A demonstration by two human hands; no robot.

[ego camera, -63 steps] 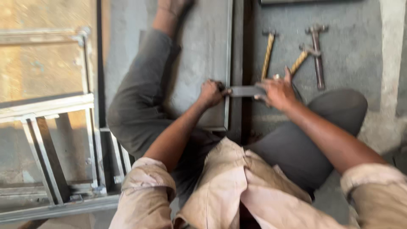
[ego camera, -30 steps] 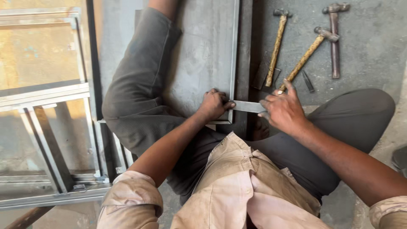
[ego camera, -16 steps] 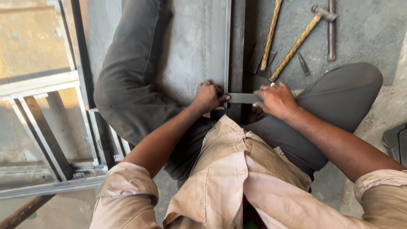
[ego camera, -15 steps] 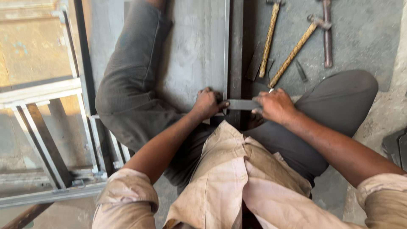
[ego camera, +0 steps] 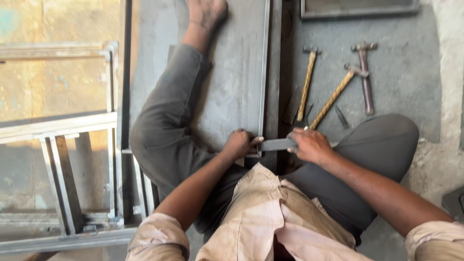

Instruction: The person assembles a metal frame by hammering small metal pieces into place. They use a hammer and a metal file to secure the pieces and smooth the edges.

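I sit on the floor with a long grey metal bar [ego camera: 265,72] running away from me between my legs. My left hand [ego camera: 240,143] grips the near end of that bar at its corner. My right hand [ego camera: 311,144] is closed on a flat grey metal tool [ego camera: 276,144] that lies crosswise against the bar's end, touching my left fingers. A grey metal sheet [ego camera: 232,82] lies under the bar and my left leg.
Three hammers [ego camera: 333,96] with wooden and metal handles and a small chisel [ego camera: 341,117] lie on the floor beyond my right knee. A metal frame [ego camera: 63,125] of welded bars lies to the left. Another frame edge [ego camera: 360,9] is at the top right.
The view has shifted so more of the floor ahead shows, including my left foot. Both hands have stayed at the bar's near end, holding the bar and the flat tool.
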